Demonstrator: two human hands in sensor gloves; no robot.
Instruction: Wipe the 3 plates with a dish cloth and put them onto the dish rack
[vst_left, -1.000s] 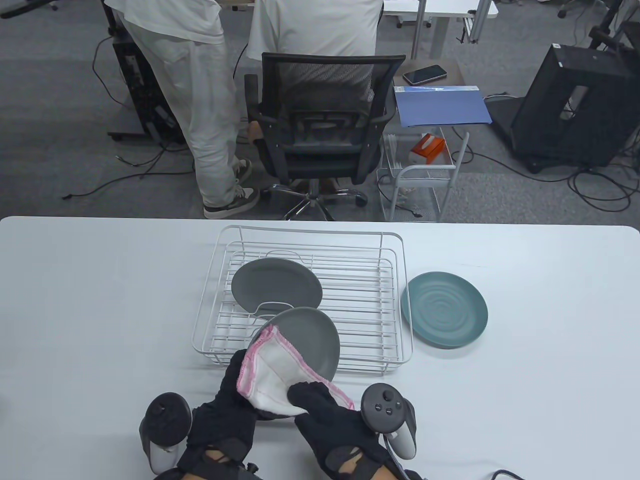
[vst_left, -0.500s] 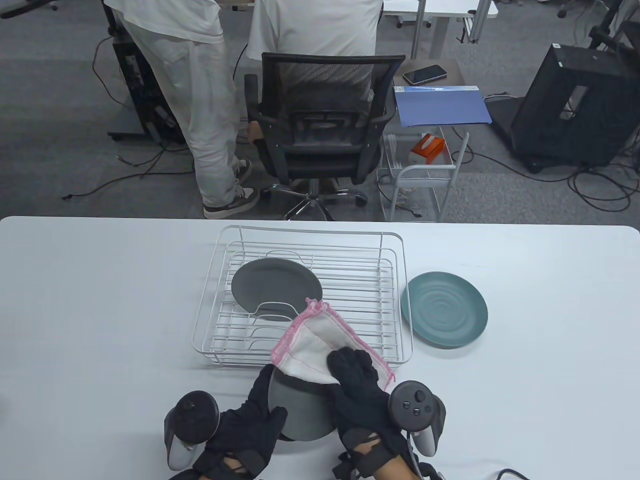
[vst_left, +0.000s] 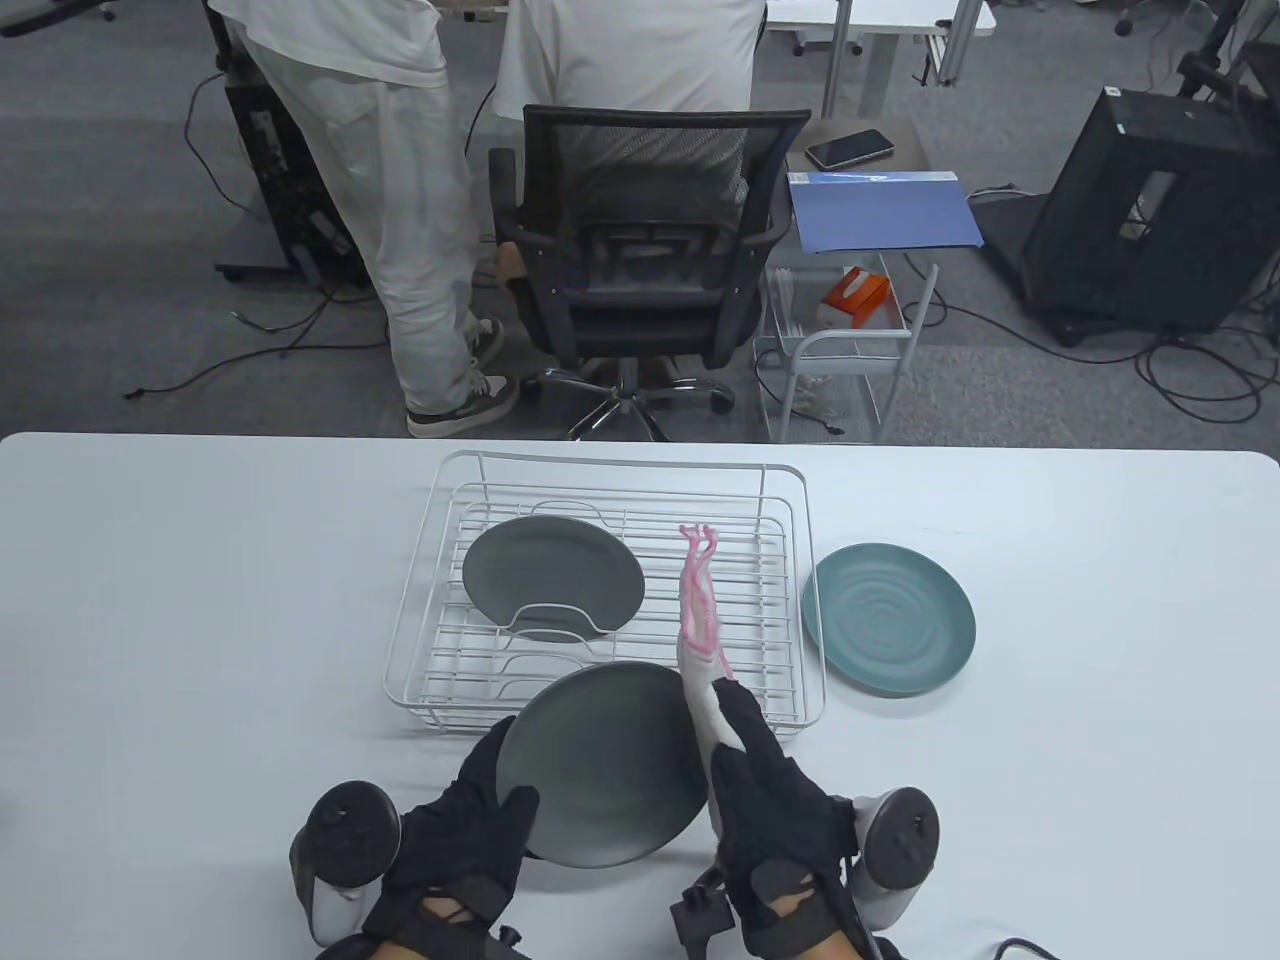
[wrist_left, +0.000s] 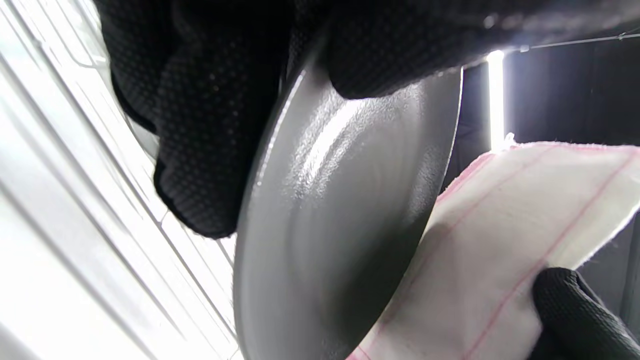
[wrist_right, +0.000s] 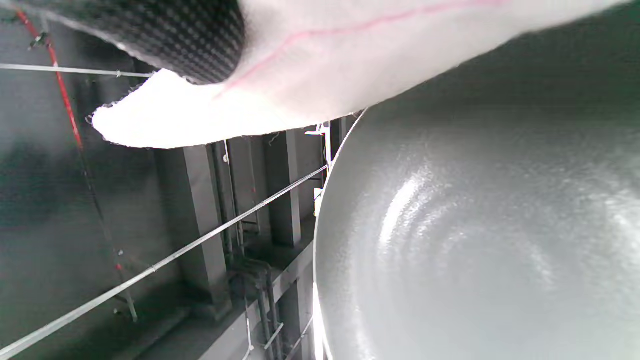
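Observation:
My left hand (vst_left: 470, 830) grips the left rim of a grey plate (vst_left: 605, 762) held above the table's front edge, in front of the white wire dish rack (vst_left: 605, 590). The same grey plate (wrist_left: 330, 210) fills the left wrist view, with gloved fingers curled over its rim. My right hand (vst_left: 775, 800) pinches a white dish cloth with pink edging (vst_left: 700, 640), which stands on edge by the plate's right rim. The cloth (wrist_right: 310, 65) hangs over the plate (wrist_right: 475, 240) in the right wrist view. A second grey plate (vst_left: 552, 578) lies in the rack. A teal plate (vst_left: 888, 618) lies on the table right of the rack.
Beyond the table's far edge are a black office chair (vst_left: 640, 260) with a seated person, a standing person (vst_left: 380, 200), and a small wire cart (vst_left: 850, 350). Bare white tabletop (vst_left: 200, 620) stretches left of the rack and past the teal plate.
The cloth has left the plate's face and now stands on edge at its right rim. The right hand has shifted right and the plate's face is uncovered and turned up.

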